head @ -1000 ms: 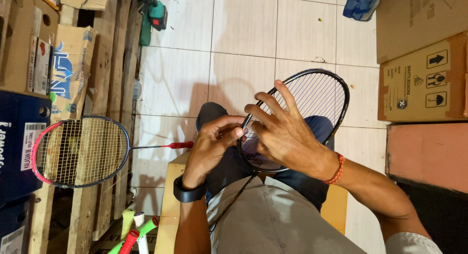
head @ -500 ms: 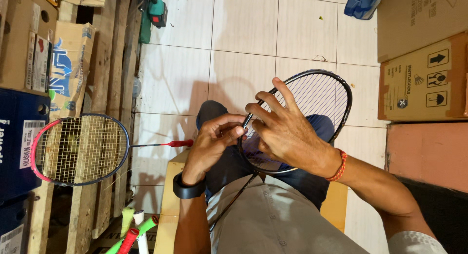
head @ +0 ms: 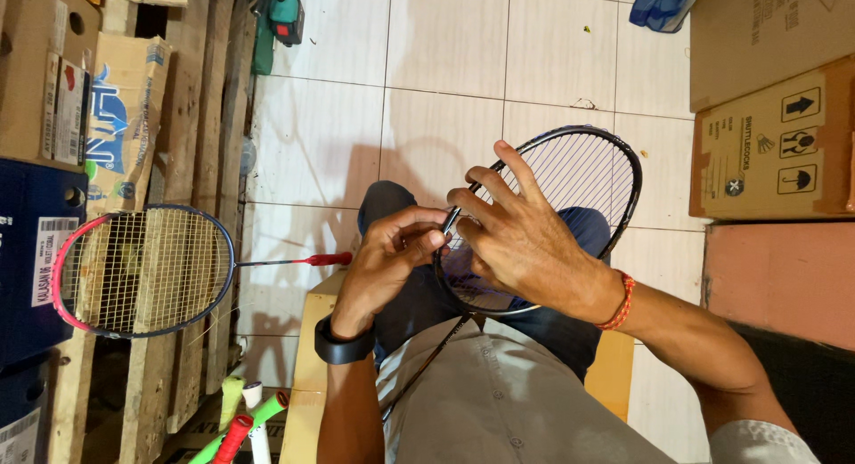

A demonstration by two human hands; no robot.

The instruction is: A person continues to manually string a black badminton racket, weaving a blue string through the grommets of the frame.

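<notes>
brown cartons (head: 766,148) right | blue box (head: 31,250), printed carton (head: 125,117) left

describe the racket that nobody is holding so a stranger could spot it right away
Look to the wooden pallets along the left side. The spare racket leans there, its red shaft pointing toward the hands. Its frame is pink and dark blue with pale strings, unlike the all-dark racket being held.
</notes>
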